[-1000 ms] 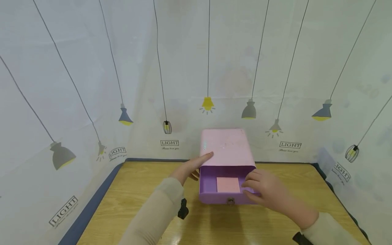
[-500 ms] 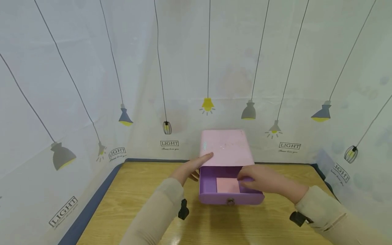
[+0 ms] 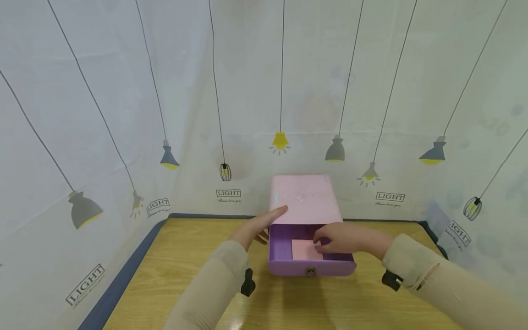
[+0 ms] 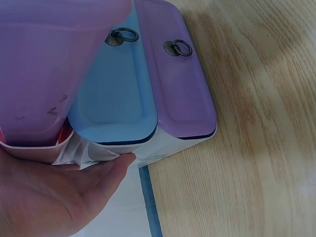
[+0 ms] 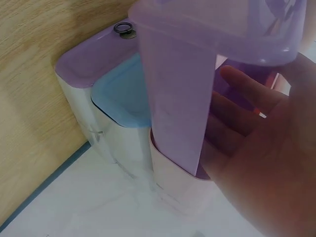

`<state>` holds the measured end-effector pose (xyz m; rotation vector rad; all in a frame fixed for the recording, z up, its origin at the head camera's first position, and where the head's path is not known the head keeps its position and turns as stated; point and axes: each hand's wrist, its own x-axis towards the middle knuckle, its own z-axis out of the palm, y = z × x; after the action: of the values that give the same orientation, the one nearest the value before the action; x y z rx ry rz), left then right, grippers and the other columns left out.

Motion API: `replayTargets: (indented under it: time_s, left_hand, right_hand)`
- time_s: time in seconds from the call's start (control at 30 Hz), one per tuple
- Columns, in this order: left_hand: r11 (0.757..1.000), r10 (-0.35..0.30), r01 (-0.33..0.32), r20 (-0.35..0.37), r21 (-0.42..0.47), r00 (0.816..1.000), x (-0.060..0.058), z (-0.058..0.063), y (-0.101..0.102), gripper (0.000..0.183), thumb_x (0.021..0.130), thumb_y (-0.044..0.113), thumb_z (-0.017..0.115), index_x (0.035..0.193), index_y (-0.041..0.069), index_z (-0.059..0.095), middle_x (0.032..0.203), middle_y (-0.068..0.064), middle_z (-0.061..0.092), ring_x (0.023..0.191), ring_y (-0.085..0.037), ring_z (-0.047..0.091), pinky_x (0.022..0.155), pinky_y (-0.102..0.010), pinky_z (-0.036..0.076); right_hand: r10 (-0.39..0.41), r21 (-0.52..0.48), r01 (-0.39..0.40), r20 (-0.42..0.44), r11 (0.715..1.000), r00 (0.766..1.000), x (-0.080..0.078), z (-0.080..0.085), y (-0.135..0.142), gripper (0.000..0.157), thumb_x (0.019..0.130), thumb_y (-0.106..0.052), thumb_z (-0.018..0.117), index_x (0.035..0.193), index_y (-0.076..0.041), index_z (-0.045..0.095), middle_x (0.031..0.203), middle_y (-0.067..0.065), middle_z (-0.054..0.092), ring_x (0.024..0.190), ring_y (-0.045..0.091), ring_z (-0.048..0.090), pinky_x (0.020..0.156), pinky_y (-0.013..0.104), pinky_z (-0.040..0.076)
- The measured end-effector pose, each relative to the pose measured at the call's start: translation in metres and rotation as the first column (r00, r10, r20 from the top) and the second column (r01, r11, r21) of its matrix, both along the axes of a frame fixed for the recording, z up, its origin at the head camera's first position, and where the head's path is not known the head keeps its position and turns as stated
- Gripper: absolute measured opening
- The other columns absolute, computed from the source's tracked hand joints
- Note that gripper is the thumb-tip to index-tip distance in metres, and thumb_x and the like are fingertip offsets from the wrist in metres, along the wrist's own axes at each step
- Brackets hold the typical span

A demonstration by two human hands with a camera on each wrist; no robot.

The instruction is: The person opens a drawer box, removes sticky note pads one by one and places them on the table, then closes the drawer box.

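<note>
A small chest with a pink top (image 3: 305, 199) stands at the back of the table in the head view. Its uppermost purple drawer (image 3: 288, 267) is pulled out, and a square pink note pad (image 3: 304, 250) lies flat inside. My left hand (image 3: 255, 227) rests against the chest's left side, thumb on the top edge. My right hand (image 3: 338, 238) reaches into the drawer from the right, fingers loosely bent at the pad's right edge; whether they touch it I cannot tell. Below the open drawer, the left wrist view has a closed blue drawer (image 4: 118, 84) and another purple drawer (image 4: 180, 89).
The chest stands on a wooden table (image 3: 185, 256) with a dark blue strip (image 3: 123, 270) along its edge. Behind rises a pale backdrop (image 3: 247, 68) printed with hanging lamps. Metal ring pulls (image 4: 178, 48) sit on the drawer fronts.
My right hand has moved left, from above the drawer's right edge to the note pad inside it. The left hand, the chest and the pad have stayed in place.
</note>
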<state>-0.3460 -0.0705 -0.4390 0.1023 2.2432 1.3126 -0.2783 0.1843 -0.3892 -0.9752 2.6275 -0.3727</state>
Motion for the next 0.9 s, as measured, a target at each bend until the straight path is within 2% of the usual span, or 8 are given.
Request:
replayTargets:
  time_s: [0.23,0.53,0.77,0.9]
  left_hand:
    - [1.000,-0.005,0.005,-0.001,-0.001,1.000,0.001,0.001,0.000,0.106,0.078,0.084,0.042,0.145,0.002,0.040,0.119,-0.023,0.056,0.097,-0.037,0.060,0.081,-0.051,0.050]
    - [1.000,0.000,0.000,0.002,-0.021,1.000,0.000,0.001,0.001,0.103,0.080,0.083,0.040,0.146,0.003,0.040,0.117,-0.023,0.055,0.098,-0.037,0.059,0.081,-0.050,0.050]
    - [1.000,0.006,-0.006,0.000,-0.023,1.000,0.002,0.003,0.002,0.106,0.078,0.085,0.041,0.149,0.007,0.037,0.127,-0.024,0.052,0.100,-0.039,0.058,0.081,-0.050,0.050]
    - [1.000,0.009,-0.009,0.001,-0.028,1.000,0.002,0.003,0.001,0.107,0.077,0.086,0.041,0.148,0.005,0.038,0.123,-0.024,0.054,0.099,-0.038,0.059,0.080,-0.049,0.050]
  right_hand:
    - [-0.004,-0.025,0.007,0.084,1.000,0.996,0.000,0.006,-0.004,0.023,0.094,-0.026,0.065,0.109,-0.009,0.069,0.101,-0.002,0.066,0.097,0.018,0.061,0.089,0.042,0.047]
    - [-0.020,-0.024,0.022,0.110,0.999,0.994,0.000,0.006,-0.005,0.022,0.095,-0.026,0.063,0.109,-0.009,0.069,0.098,-0.006,0.064,0.093,0.014,0.060,0.086,0.040,0.048]
    - [-0.028,0.021,0.027,0.042,0.999,0.999,0.008,0.009,-0.006,0.023,0.094,-0.025,0.063,0.110,-0.010,0.070,0.103,-0.001,0.063,0.096,0.017,0.059,0.087,0.042,0.047]
    - [-0.021,-0.007,0.021,0.003,1.000,1.000,0.010,0.011,-0.006,0.017,0.092,-0.019,0.064,0.105,-0.010,0.070,0.100,0.000,0.062,0.092,0.018,0.059,0.083,0.040,0.048]
